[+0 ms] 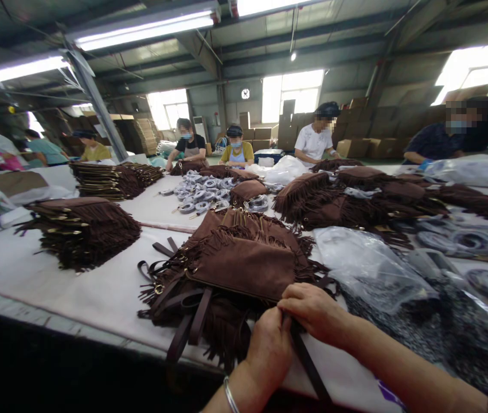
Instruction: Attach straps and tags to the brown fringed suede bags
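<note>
A brown fringed bag [246, 267] lies on top of a pile of similar bags at the middle of the table. Both hands meet at its lower right corner. My left hand [269, 347], with a bangle at the wrist, is closed on a dark brown strap [308, 361], which hangs down toward the table's front edge. Touching it, my right hand [312, 310] has its fingers closed at the same strap and the bag's corner. More dark straps [200, 315] loop out from the pile's left side.
Stacked fringed bags [93, 229] stand at the left. Coiled grey straps [203, 192] lie farther back, and clear plastic bags [368, 269] cover the right side. Several people work across the white table [75, 298].
</note>
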`<state>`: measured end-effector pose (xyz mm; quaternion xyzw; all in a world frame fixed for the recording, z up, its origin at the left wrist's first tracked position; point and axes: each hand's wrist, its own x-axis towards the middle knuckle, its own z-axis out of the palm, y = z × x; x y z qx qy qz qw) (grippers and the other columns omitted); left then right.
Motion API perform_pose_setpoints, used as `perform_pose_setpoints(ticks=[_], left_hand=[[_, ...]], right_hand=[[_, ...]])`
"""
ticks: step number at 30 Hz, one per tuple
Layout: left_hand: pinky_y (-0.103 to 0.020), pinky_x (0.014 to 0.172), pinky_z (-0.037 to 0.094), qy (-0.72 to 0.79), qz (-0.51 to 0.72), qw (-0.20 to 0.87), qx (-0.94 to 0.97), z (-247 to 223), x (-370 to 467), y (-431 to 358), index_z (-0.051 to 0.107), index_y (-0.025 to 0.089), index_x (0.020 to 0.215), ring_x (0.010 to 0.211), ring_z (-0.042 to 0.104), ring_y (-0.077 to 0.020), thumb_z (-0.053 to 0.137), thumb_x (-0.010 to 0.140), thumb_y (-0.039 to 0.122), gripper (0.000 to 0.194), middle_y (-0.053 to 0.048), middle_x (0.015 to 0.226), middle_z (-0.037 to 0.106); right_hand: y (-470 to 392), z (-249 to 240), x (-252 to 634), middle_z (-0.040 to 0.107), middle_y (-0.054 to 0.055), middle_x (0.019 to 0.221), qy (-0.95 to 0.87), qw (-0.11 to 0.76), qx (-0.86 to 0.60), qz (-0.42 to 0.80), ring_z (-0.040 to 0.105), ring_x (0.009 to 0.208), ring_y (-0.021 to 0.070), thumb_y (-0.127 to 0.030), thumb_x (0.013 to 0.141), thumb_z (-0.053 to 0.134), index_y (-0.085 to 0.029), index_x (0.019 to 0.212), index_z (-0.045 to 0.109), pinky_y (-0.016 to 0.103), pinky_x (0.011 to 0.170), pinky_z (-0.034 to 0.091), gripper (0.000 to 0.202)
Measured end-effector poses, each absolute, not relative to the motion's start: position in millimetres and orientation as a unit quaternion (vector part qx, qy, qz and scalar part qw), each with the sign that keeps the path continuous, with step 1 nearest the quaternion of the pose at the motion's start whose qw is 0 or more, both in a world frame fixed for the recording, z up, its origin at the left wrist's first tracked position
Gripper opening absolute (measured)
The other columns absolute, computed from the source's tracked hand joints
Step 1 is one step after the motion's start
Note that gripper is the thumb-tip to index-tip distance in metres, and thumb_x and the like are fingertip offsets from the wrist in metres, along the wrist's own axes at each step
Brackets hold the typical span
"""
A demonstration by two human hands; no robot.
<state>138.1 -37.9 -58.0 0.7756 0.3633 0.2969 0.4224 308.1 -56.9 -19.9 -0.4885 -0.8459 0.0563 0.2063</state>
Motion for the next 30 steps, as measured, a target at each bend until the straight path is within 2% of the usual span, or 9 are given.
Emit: perform_pose_setpoints(ticks=[4, 10, 12, 15, 19, 25, 30], left_hand=[[-0.031, 0.074, 0.039, 0.373, 0.292, 0.418, 0.775, -56.2, 135.8, -38.5, 0.062, 0.018, 0.086, 0.080, 0.058, -0.0195, 0.038, 0.096, 0.031, 0.029, -0.009, 0.089, 0.067], [-0.028, 0.062, 0.034, 0.379, 0.269, 0.486, 0.740, -55.3, 136.2, -34.7, 0.055, 0.018, 0.071, 0.062, 0.048, -0.0136, 0.041, 0.094, 0.034, 0.031, -0.002, 0.068, 0.057], [-0.026, 0.053, 0.029, 0.397, 0.241, 0.581, 0.668, -53.5, 136.7, -32.2, 0.053, 0.019, 0.069, 0.053, 0.040, -0.0106, 0.046, 0.090, 0.041, 0.032, 0.002, 0.060, 0.049], [-0.021, 0.042, 0.015, 0.378, 0.157, 0.787, 0.462, -49.3, 135.7, -28.6, 0.050, 0.020, 0.077, 0.041, 0.020, -0.0056, 0.053, 0.084, 0.052, 0.033, 0.009, 0.054, 0.034], [-0.016, 0.038, 0.005, 0.298, 0.113, 0.908, 0.270, -47.5, 134.0, -25.2, 0.050, 0.016, 0.082, 0.040, 0.009, -0.0020, 0.061, 0.081, 0.048, 0.034, 0.012, 0.054, 0.028], [-0.012, 0.036, 0.007, 0.325, 0.122, 0.924, 0.160, -48.9, 139.5, -28.6, 0.046, 0.016, 0.075, 0.038, 0.013, -0.0007, 0.057, 0.085, 0.034, 0.023, 0.011, 0.052, 0.029], [-0.015, 0.037, 0.010, 0.385, 0.203, 0.849, 0.298, -52.0, 141.7, -36.5, 0.047, 0.018, 0.078, 0.039, 0.019, -0.0011, 0.067, 0.074, 0.044, 0.032, 0.010, 0.056, 0.036]], right_hand=[[-52.1, -21.3, 309.1, 0.061, 0.004, 0.082, -0.860, 0.201, -0.468, 0.043, 0.053, 0.078, 0.0170, -0.014, 0.091, 0.047, -0.019, 0.085, 0.064, 0.030, 0.073, 0.039, 0.018], [-60.4, -32.1, 308.0, 0.058, 0.003, 0.083, -0.873, 0.159, -0.456, -0.060, 0.046, 0.076, 0.0192, -0.014, 0.093, 0.047, -0.018, 0.083, 0.059, 0.034, 0.074, 0.036, 0.016], [-64.7, -34.9, 307.8, 0.058, 0.003, 0.082, -0.869, 0.159, -0.460, -0.086, 0.045, 0.075, 0.0197, -0.016, 0.094, 0.046, -0.019, 0.082, 0.058, 0.035, 0.075, 0.035, 0.018], [-69.0, -37.8, 307.9, 0.057, 0.004, 0.081, -0.856, 0.188, -0.469, -0.108, 0.044, 0.075, 0.0200, -0.019, 0.095, 0.044, -0.019, 0.083, 0.059, 0.036, 0.074, 0.034, 0.019], [-71.5, -40.6, 308.4, 0.058, 0.005, 0.082, -0.849, 0.219, -0.467, -0.114, 0.046, 0.076, 0.0195, -0.018, 0.096, 0.042, -0.018, 0.088, 0.061, 0.035, 0.075, 0.036, 0.021], [-75.8, -41.4, 309.2, 0.064, 0.008, 0.088, -0.846, 0.246, -0.451, -0.146, 0.055, 0.080, 0.0185, -0.017, 0.097, 0.039, -0.017, 0.099, 0.064, 0.035, 0.078, 0.043, 0.026], [-101.7, -52.9, 311.4, 0.067, 0.011, 0.106, -0.829, 0.259, -0.481, -0.117, 0.060, 0.094, 0.0209, -0.012, 0.095, 0.037, -0.015, 0.121, 0.059, 0.038, 0.085, 0.048, 0.034]])
